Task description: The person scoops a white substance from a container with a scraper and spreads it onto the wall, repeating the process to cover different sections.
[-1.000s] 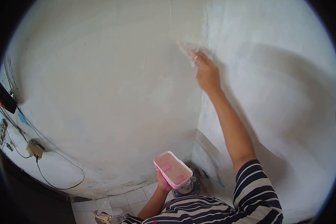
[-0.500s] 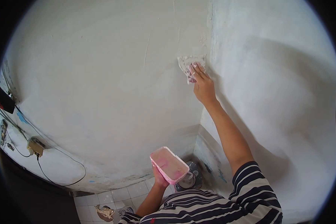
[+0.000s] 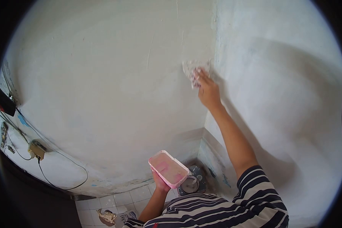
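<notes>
My right hand (image 3: 208, 87) is closed on a putty-smeared scraper (image 3: 190, 68), whose wide blade lies against the wall (image 3: 102, 76) close to the inner corner. Pale putty coats the blade and my fingertips; motion blurs them a little, and the handle is hidden in my grip. Lower down, my left hand (image 3: 160, 182) grips a shallow rectangular plastic tub (image 3: 169, 169) from beneath and the side. The tub is tilted, white-rimmed and pink-sided, with pinkish residue inside.
A second wall (image 3: 277, 95) meets the first on the right. At lower left hang a socket box (image 3: 36, 149) and loose black cable (image 3: 74, 187). A round-topped grey object (image 3: 190, 185) stands in the corner. White tiles (image 3: 121, 197) cover the floor.
My right hand and the scraper have slid slightly down the wall. My left hand has shifted the tub a little to the left.
</notes>
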Tool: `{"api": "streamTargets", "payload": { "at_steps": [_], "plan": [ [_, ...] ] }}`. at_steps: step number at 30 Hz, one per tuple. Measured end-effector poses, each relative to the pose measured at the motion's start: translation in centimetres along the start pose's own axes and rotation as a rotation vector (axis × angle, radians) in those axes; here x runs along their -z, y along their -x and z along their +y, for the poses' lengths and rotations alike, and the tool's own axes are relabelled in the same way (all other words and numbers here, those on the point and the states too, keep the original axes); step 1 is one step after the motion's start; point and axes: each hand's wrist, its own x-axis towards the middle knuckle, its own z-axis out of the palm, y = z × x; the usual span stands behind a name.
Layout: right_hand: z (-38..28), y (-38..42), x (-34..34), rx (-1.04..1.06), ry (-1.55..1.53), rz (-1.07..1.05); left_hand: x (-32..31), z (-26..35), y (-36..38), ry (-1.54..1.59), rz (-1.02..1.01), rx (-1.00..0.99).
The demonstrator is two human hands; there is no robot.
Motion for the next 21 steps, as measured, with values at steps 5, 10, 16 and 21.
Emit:
{"api": "streamTargets", "payload": {
  "at_steps": [5,10,16,21],
  "plan": [
    [-3.4,-2.4,4.9,-0.034,0.063,-0.062,0.1,0.3,-0.1,0.052,-0.017,0.052],
    [-7.2,-14.9,9.3,0.064,-0.055,0.269,0.9,0.2,-0.1,0.052,0.019,0.058],
    [-2.8,-18.2,4.4,0.047,-0.004,0.233,1.7,-0.4,-0.3,0.079,0.023,0.051],
    [-2.4,-7.8,0.8,-0.017,0.024,0.151,1.1,-0.2,0.0,0.118,0.007,0.084]
  ]
}}
